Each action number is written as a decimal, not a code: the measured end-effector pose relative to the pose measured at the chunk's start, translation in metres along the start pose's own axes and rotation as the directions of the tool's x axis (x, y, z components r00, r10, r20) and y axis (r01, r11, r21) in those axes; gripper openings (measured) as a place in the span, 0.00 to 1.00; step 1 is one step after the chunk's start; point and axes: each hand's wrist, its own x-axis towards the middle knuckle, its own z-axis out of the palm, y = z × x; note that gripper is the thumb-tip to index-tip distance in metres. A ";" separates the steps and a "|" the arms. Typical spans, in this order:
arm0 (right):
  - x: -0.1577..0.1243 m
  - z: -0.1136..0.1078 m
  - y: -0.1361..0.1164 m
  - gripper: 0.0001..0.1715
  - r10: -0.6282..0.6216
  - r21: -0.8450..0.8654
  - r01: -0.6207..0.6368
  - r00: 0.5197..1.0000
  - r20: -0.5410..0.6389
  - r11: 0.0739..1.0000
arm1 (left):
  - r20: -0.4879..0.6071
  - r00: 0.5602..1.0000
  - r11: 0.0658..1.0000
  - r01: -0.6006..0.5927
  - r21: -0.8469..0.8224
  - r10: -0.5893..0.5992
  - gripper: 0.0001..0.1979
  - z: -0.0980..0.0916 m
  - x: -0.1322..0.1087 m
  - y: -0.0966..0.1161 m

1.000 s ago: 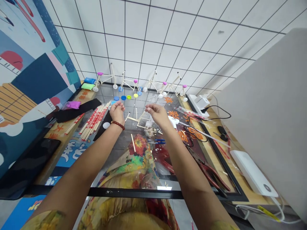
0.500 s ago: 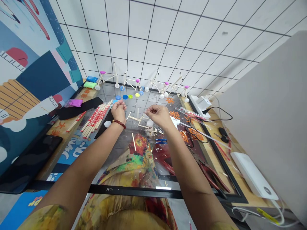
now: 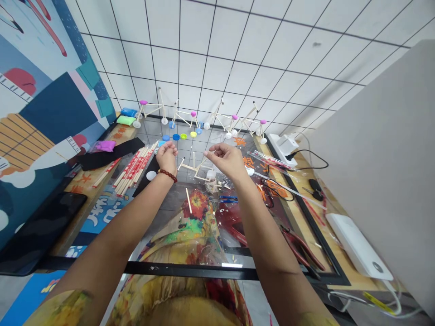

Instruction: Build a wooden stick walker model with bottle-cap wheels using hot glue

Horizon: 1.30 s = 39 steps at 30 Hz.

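Both my hands are raised over a glass-topped table (image 3: 190,270). My left hand (image 3: 166,157), with a red bead bracelet at the wrist, is curled closed; what it pinches is too small to make out. My right hand (image 3: 225,159) is also closed in a pinch toward the left hand. Below and between them lies a partly built frame of wooden sticks (image 3: 197,170) with a white cap. A loose stick (image 3: 188,200) lies nearer to me.
Several stick-and-cap models (image 3: 190,118) stand along the tiled wall. Coloured caps (image 3: 179,136), a bundle of chopsticks (image 3: 134,170), blue scissors (image 3: 227,198), red pliers (image 3: 302,251), a white power strip (image 3: 284,145) and a white box (image 3: 358,251) lie around.
My right hand has drifted a little left toward the left hand; both stay closed. The view has shifted slightly.
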 end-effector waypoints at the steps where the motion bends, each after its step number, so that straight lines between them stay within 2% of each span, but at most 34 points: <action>1: 0.000 -0.001 0.000 0.20 -0.013 0.007 0.013 0.999 -0.032 1.000 | -0.001 1.000 1.000 -0.002 0.003 0.002 0.11 0.000 0.000 0.000; 4: 0.002 -0.008 -0.004 0.17 -0.073 0.055 0.080 0.990 -0.121 0.995 | -0.002 1.000 1.000 -0.025 0.011 0.025 0.11 0.002 -0.001 0.004; 9: -0.001 -0.029 -0.017 0.15 -0.142 0.120 0.173 0.962 -0.234 0.978 | 0.022 0.988 0.988 -0.154 0.006 0.154 0.13 0.009 0.001 0.018; 13: -0.018 -0.057 -0.018 0.12 -0.186 -0.033 0.184 0.950 -0.252 0.982 | 0.082 0.952 0.940 -0.303 0.154 0.294 0.15 0.008 0.010 0.028; 15: -0.032 -0.075 -0.009 0.11 -0.165 -0.155 0.133 0.962 -0.218 0.979 | 0.194 0.920 0.869 -0.388 0.308 0.342 0.17 0.003 0.015 0.035; 17: -0.049 -0.094 0.008 0.13 -0.093 -0.275 0.039 0.978 -0.186 0.961 | 0.403 0.860 0.740 -0.487 0.464 0.313 0.20 -0.002 0.020 0.045; 20: -0.066 -0.115 0.040 0.14 0.055 -0.410 -0.114 0.987 -0.154 0.905 | 0.676 0.724 0.497 -0.640 0.586 0.136 0.24 -0.009 0.022 0.063; 23: -0.066 -0.119 0.069 0.17 0.190 -0.499 -0.254 0.966 -0.177 0.828 | 0.809 0.587 0.265 -0.775 0.574 -0.034 0.25 -0.013 0.017 0.073; 25: -0.056 -0.113 0.080 0.21 0.265 -0.552 -0.303 0.952 -0.150 0.777 | 0.857 0.505 0.153 -0.843 0.515 -0.102 0.25 -0.015 0.009 0.071; 26: -0.050 -0.108 0.083 0.23 0.307 -0.577 -0.321 0.943 -0.126 0.751 | 0.870 0.478 0.111 -0.864 0.490 -0.122 0.25 -0.016 0.004 0.067; 28: -0.038 -0.099 0.086 0.28 0.402 -0.623 -0.362 0.912 -0.084 0.693 | 0.874 0.464 0.058 -0.878 0.475 -0.140 0.23 -0.019 -0.006 0.058; 31: -0.026 -0.090 0.090 0.33 0.506 -0.663 -0.415 0.860 -0.062 0.623 | 0.860 0.490 -0.016 -0.870 0.493 -0.144 0.21 -0.026 -0.021 0.044; 35: -0.019 -0.087 0.096 0.30 0.557 -0.659 -0.423 0.830 -0.007 0.622 | 0.855 0.495 -0.121 -0.868 0.481 -0.152 0.18 -0.034 -0.033 0.034; 39: -0.015 -0.083 0.100 0.24 0.557 -0.617 -0.443 0.830 -0.009 0.650 | 0.874 0.463 -0.117 -0.886 0.449 -0.148 0.14 -0.037 -0.036 0.031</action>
